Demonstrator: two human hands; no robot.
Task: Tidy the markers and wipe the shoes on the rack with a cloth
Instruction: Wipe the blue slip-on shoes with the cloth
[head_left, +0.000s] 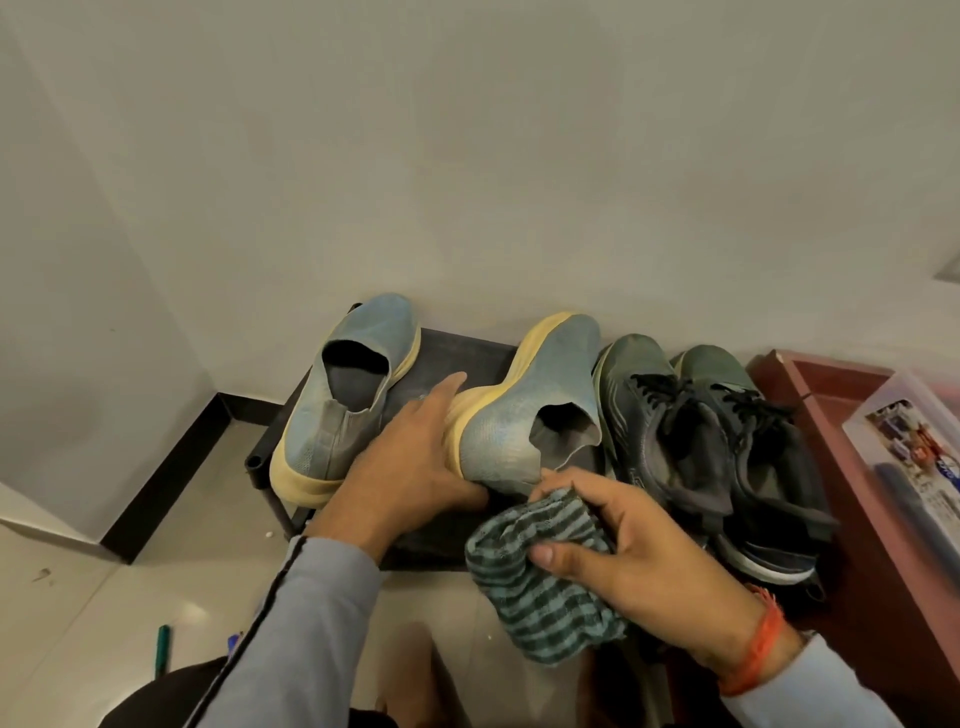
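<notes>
Two light-blue slip-on shoes with yellow soles sit on a dark rack (467, 348). The left one (343, 395) stands flat. The right one (540, 410) is tipped onto its side, and my left hand (410, 457) grips its yellow sole at the heel. My right hand (618, 540) holds a bunched green-and-dark striped cloth (540, 587) just below that shoe's heel. A pair of dark green laced sneakers (711, 441) fills the rack's right end. On the floor at lower left lie a green marker (162, 649) and a blue marker (234, 642), partly hidden by my sleeve.
A plain wall stands right behind the rack, with a corner and black skirting (171, 467) to the left. A dark red table (831, 415) at the right carries a clear plastic box (914, 457). Pale floor tiles spread below and to the left.
</notes>
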